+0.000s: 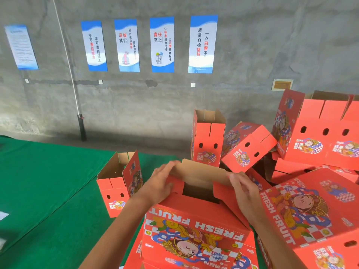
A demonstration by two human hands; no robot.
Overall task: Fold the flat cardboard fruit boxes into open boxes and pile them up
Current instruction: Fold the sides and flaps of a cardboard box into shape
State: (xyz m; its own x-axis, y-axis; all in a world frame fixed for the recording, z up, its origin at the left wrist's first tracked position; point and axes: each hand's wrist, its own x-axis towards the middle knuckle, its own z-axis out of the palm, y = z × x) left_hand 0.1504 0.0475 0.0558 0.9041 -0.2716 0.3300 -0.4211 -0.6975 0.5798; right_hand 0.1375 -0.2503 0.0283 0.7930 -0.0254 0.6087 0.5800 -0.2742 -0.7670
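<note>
A red "FRESH FRUIT" cardboard box (196, 228) stands in front of me, its printed side toward me and its top open. My left hand (161, 183) grips the left end of its brown upper flap (200, 171). At the flap's right end, my right hand (244, 189) curls its fingers over the edge. Folded open boxes lie around: one (114, 191) at the left on the green cloth, one upright (207, 140) behind, one tipped (246, 146) beside it.
A green cloth (48, 191) covers the table at the left. More red boxes (318, 133) are heaped at the right, and another box (310, 210) lies near my right arm. Behind stands a grey concrete wall (136, 105) with posters and a pole (81, 127).
</note>
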